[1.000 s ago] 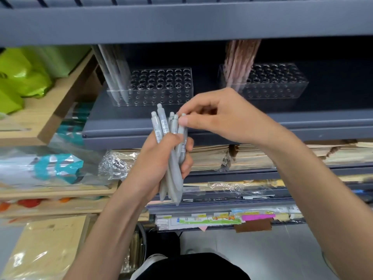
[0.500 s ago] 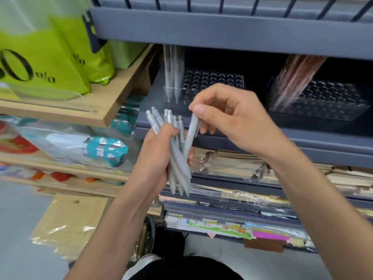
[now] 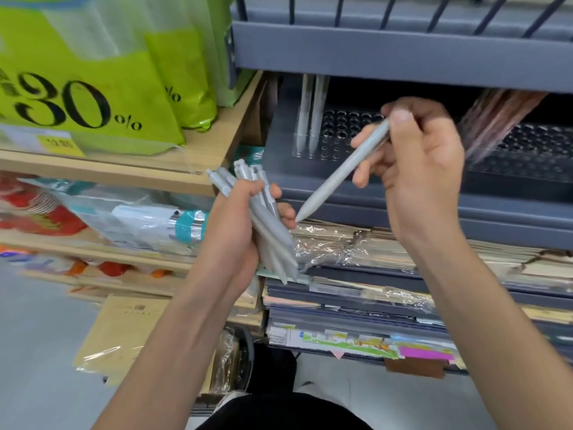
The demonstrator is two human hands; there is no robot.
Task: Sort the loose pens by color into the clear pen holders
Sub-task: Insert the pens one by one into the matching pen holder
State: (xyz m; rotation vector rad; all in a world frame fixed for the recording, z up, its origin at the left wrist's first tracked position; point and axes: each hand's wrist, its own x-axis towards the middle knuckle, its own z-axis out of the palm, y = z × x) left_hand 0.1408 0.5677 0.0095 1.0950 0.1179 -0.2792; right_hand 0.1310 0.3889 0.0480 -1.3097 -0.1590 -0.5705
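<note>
Right hand (image 3: 418, 169) has pulled one grey pen (image 3: 341, 172) free, pinching its top, tip toward 7 o'clock. Left hand (image 3: 231, 231) grips the bundle (image 3: 273, 234). Next: turn it tip-down and seat it in the clear holder (image 3: 344, 128) at 12 o'clock.

a stationery shop aisle

green bags (image 3: 93, 97) printed "30%" sit behind a yellow shelf label (image 3: 60, 144) on a wooden shelf (image 3: 214, 144). beside it, a grey metal rack (image 3: 403, 54) displays clear pen holders (image 3: 338, 141) with pens (image 3: 305, 119) stood in them, and cellophane-wrapped notebooks (image 3: 356, 243) stacked below.
</note>
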